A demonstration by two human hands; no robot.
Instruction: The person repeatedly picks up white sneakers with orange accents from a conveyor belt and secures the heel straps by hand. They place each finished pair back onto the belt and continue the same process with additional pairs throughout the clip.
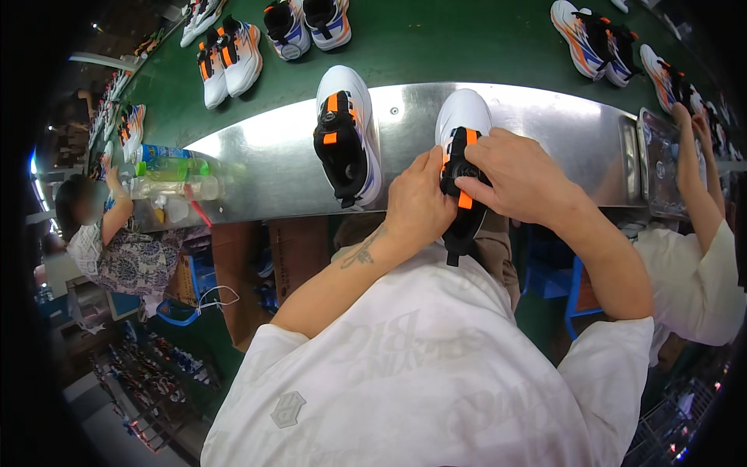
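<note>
A white sneaker (pixel 464 111) with a black collar, orange strips and a round black dial rests toe-away at the near edge of the steel worktop, its heel over the edge. My left hand (pixel 420 201) is closed around its left side, with some fingertips hidden. From the right, my right hand (pixel 515 175) grips the upper, thumb against the black dial and the other fingers along the far right side. To the left stands the matching sneaker (pixel 343 84), upright on the metal and touched by neither hand.
Beyond the steel worktop (pixel 264 159), the green surface (pixel 451 39) carries several pairs of similar sneakers (pixel 240 58). Plastic bottles (pixel 175 187) lie at the left end. A metal tray (pixel 661 167) sits at the right. People work on both sides; a cardboard box (pixel 237 272) stands below.
</note>
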